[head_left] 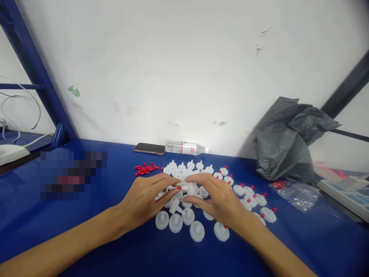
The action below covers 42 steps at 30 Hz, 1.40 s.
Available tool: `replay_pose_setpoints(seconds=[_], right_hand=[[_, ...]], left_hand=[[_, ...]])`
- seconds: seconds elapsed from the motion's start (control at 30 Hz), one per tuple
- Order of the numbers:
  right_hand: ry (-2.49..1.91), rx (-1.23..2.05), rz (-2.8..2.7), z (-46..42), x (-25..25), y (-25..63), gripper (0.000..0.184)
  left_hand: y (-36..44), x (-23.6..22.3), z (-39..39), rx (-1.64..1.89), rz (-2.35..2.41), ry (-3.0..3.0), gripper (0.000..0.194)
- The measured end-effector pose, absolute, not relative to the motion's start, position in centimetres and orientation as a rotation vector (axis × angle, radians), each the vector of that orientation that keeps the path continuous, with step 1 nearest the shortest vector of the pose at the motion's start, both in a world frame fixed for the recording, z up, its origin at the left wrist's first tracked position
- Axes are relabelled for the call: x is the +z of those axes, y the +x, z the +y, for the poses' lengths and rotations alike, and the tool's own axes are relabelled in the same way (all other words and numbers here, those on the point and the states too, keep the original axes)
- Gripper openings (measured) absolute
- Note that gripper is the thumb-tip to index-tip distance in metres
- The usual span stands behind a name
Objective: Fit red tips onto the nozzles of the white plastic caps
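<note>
Between the fingertips of my left hand (148, 192) is a small red cap (179, 187), at the tip of a white spouted lid (191, 188). My right hand (219, 194) curls its thumb and fingers around the round base of that lid. The lid lies on its side with its spout pointing left. Below and behind both hands, several bare white spouted lids (197, 231) rest on the blue table (129, 250). Right of my right hand are several lids with red tips (268, 215). A pile of loose red caps (146, 168) lies beyond my left hand.
A phone (149, 149) and a clear water bottle (187, 147) lie along the wall. At right stand a grey plastic bag (285, 138), a clear bag (301, 195) with red bits in it, and a white device (346, 198). A pixelated patch covers something at left.
</note>
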State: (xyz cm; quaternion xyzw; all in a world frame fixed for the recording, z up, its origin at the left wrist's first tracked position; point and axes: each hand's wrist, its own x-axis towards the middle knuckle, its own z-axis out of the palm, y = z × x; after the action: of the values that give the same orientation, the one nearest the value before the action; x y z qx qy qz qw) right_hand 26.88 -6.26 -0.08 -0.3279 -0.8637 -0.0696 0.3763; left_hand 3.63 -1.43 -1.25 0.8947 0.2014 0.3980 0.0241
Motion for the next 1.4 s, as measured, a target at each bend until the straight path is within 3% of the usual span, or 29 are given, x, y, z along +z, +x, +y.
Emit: replay_pose_setpoints(seconds=[0.77,1.07,1.2,1.3,1.4], right_hand=[[-0.638,-0.551,-2.276,-6.5,0.2,26.1,0.016],[-1.044,-0.461,-2.126,-5.8,0.9,28.1,0.022],[-1.255,-0.323,-2.034,-4.9,1.1,30.3,0.017],[-1.418,-0.259,-2.043,-4.3,1.0,31.7,0.020],[-1.444,-0.242,-2.093,-3.7,0.7,32.4,0.017]], left_hand=[[3.6,-2.0,-2.2,1.104,0.625,2.729,0.018],[2.4,-0.3,1.4,1.276,0.718,2.891,0.022],[0.5,-0.4,4.1,0.947,1.033,2.837,0.024],[-0.3,-0.4,5.1,0.621,1.054,2.738,0.023],[-0.5,-0.4,5.5,0.534,1.008,2.641,0.023]])
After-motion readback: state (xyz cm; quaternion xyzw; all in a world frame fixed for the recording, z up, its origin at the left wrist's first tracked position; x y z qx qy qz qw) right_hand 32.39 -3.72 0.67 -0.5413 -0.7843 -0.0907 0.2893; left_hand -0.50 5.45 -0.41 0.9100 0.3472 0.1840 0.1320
